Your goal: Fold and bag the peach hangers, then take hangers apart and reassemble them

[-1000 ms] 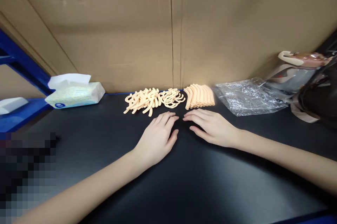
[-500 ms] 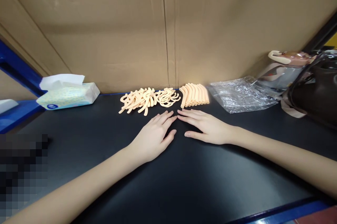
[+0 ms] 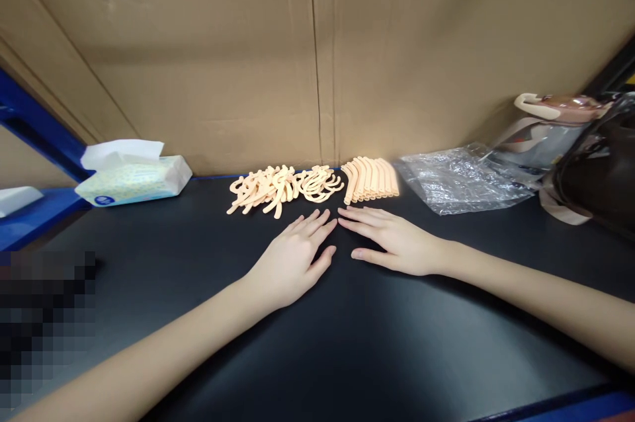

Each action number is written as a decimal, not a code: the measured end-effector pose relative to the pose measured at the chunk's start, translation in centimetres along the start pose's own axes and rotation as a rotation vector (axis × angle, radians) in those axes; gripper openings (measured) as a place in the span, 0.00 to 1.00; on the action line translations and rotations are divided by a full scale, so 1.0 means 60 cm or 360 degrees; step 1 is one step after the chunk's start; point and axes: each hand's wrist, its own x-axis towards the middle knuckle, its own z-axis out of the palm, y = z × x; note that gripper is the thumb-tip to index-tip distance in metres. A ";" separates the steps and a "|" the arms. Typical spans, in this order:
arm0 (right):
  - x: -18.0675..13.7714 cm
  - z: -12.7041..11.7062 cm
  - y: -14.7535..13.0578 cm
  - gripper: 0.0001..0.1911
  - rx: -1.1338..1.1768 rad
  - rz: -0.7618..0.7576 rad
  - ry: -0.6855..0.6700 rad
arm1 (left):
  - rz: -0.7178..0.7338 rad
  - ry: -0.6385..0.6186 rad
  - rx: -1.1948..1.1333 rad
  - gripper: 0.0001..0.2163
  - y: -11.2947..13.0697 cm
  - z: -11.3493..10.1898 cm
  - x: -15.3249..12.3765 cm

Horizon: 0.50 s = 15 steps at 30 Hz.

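**Worktop (image 3: 377, 349)**, black and matte, backed by a cardboard wall (image 3: 223, 51). Contents, left to right:

1. White object (image 3: 17, 198): far left of the left hand, on a blue ledge (too cut off to identify).
2. Tissue pack (image 3: 133, 177): well left of the left hand and beyond it, against the cardboard wall, with one sheet standing out of the top.
3. Loose heap of peach pieces (image 3: 260, 188): just beyond the left hand's fingertips and slightly to their left, not touching them. The pieces are curved and tangled.
4. Left hand (image 3: 292, 262): flat on the worktop, palm down, fingers stretched out and slightly apart, holding nothing.
5. Curled peach hooks (image 3: 321, 184): beyond the spot where the two hands' fingertips nearly meet. They adjoin the loose heap.
6. Row of peach tubes (image 3: 373, 178): near the right hand's fingertips, beyond them and clear of them. The tubes lie side by side, each bent at one end.
7. Right hand (image 3: 397, 245): flat, palm down, fingers extended and empty, the thumb lying apart from them.
8. Clear plastic bag (image 3: 461, 178): right of the right hand and beyond it, crumpled and lying flat.
9. Jug with cream handle (image 3: 546, 124): well right of the right hand, at the wall.
10. Dark bag (image 3: 595, 174): farthest right, just beside the jug.
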 end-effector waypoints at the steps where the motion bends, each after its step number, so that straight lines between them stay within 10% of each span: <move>1: 0.000 0.000 0.000 0.33 -0.0002 -0.0003 -0.0001 | -0.0002 0.0002 -0.0002 0.22 0.000 0.000 0.000; 15: 0.000 0.002 0.001 0.32 0.0011 0.0009 0.0014 | 0.0002 0.0084 -0.0065 0.21 0.000 0.000 0.000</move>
